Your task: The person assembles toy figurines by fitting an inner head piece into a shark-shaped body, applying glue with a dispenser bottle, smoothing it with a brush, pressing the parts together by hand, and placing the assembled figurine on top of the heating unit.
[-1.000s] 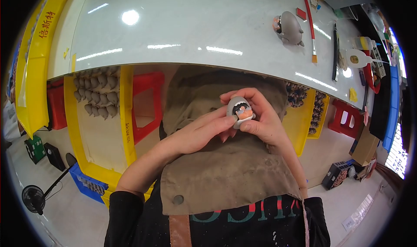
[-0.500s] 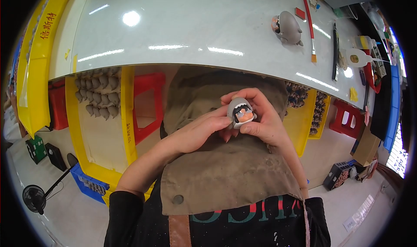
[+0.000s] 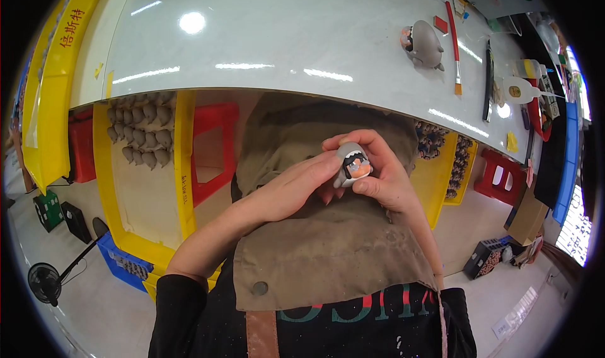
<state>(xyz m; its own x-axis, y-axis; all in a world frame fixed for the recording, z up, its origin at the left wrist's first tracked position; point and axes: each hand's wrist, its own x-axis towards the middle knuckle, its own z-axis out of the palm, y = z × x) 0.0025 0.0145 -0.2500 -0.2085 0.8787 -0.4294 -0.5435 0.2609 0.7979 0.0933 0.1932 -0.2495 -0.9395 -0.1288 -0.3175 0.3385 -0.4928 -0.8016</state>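
In front of my apron [image 3: 328, 244], below the table edge, both hands hold a small figurine [image 3: 357, 166] with a grey shark hood, black hair and a white lower edge. My right hand [image 3: 387, 176] curls around its far side, with the thumb at its base. My left hand [image 3: 301, 180] presses against its near side, the thumb along the grey hood. Some left fingers are hidden beneath. A similar grey shark figurine [image 3: 426, 45] lies on its side on the table.
On the white table [image 3: 265, 30] lie a red-handled paintbrush [image 3: 454, 49], a black tool [image 3: 489, 81] and a white squeeze bottle [image 3: 520, 90]. Yellow trays hold grey parts [image 3: 148, 115] at left and painted pieces [image 3: 432, 141] at right. Red stools [image 3: 214, 150] stand below.
The figurine has turned and shifted slightly right in my hands. My left thumb has moved higher onto the hood. The view has shifted a little.
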